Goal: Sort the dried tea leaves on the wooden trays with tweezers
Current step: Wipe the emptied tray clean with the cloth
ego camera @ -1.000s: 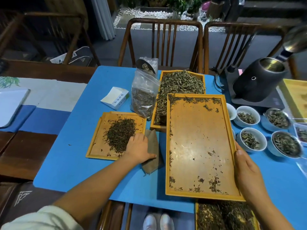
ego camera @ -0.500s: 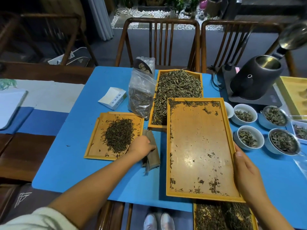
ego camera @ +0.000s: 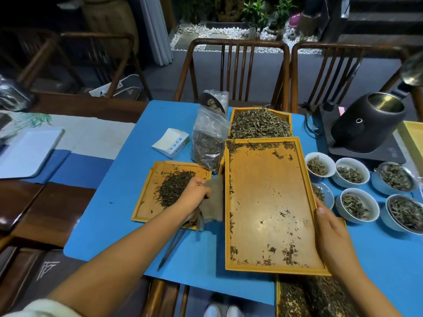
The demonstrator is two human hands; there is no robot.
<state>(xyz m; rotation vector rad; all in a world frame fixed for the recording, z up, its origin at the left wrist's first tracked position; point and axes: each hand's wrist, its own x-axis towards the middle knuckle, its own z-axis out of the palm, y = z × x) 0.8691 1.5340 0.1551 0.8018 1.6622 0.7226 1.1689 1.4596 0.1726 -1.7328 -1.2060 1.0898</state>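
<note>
A large wooden tray [ego camera: 263, 191] holds scattered dried tea leaves along its far and near edges. My right hand [ego camera: 332, 232] grips its right rim, thumb on top. To its left, a small wooden tray [ego camera: 146, 209] carries a pile of dark tea leaves [ego camera: 174, 191]. Over that tray's right edge, my left hand [ego camera: 195, 194] grips a bunched brown cloth [ego camera: 214, 202]. Dark thin tweezers [ego camera: 172, 247] stick out from under the cloth toward me; whether the hand also holds them is unclear. A far tray [ego camera: 235, 113] is heaped with green leaves.
A plastic bag of leaves [ego camera: 209, 145] and a white box [ego camera: 170, 143] stand behind the small tray. Several white bowls [ego camera: 358, 205] of leaves and a black kettle [ego camera: 366, 124] fill the right side. Another leaf-filled tray [ego camera: 278, 298] lies under the large tray's near end.
My left hand closed on the flat brown cloth, bunched it and lifted it, which uncovered the tweezers. My right hand stays on the large tray's rim.
</note>
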